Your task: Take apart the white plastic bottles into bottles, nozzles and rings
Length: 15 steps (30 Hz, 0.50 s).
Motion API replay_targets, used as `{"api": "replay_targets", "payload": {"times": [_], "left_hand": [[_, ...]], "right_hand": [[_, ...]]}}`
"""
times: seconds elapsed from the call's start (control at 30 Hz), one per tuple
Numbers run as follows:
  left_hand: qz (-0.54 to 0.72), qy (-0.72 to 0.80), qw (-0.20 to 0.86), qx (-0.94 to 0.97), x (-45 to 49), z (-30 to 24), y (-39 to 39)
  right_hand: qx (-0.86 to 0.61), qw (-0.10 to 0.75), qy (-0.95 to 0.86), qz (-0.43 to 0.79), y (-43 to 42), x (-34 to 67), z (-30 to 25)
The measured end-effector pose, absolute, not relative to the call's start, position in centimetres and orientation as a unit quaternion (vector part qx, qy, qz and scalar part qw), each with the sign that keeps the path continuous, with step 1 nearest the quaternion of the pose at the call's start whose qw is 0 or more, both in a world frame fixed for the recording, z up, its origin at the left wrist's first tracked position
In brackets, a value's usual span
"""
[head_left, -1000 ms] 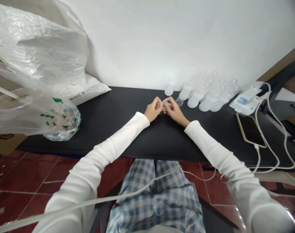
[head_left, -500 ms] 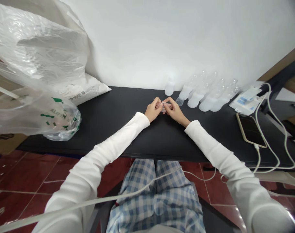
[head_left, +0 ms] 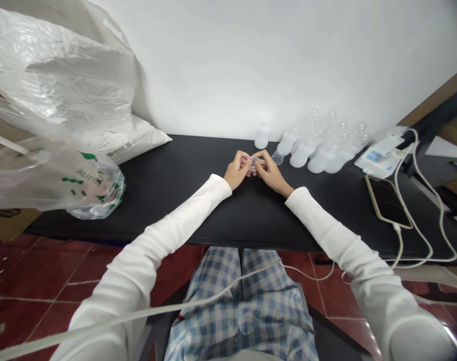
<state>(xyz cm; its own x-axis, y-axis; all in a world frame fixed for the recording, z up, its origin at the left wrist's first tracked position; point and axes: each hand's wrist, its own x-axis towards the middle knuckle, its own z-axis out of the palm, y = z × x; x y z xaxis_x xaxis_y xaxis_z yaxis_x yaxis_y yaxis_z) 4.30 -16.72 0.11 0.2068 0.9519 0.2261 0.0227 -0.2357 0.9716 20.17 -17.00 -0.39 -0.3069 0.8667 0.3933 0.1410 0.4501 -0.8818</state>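
Note:
My left hand (head_left: 237, 170) and my right hand (head_left: 270, 173) meet at the middle of the black table, fingers curled. Between their fingertips they hold a small clear plastic ring or cap (head_left: 253, 163), partly hidden by my fingers. Just beyond my right hand, a small clear plastic cup (head_left: 277, 157) lies on its side, not touching it. Farther back, several translucent plastic bottles (head_left: 307, 152) lie in a row against the wall, and one more (head_left: 262, 136) stands upright to their left.
A large clear plastic bag (head_left: 51, 165) with green print and a white sack (head_left: 134, 142) sit at the table's left. On the right lie a smartphone (head_left: 387, 202), a white cable (head_left: 420, 200) and white packets (head_left: 381, 158). Another white cable crosses my plaid lap.

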Motion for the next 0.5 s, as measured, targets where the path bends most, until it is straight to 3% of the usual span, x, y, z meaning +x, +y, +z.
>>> {"api": "replay_targets", "payload": {"times": [0.5], "left_hand": [[0.477,0.385,0.403,0.68,3.71,0.48,-16.87]], "right_hand": [[-0.361,0.464,-0.712,0.382,-16.71,20.29,-0.82]]}}
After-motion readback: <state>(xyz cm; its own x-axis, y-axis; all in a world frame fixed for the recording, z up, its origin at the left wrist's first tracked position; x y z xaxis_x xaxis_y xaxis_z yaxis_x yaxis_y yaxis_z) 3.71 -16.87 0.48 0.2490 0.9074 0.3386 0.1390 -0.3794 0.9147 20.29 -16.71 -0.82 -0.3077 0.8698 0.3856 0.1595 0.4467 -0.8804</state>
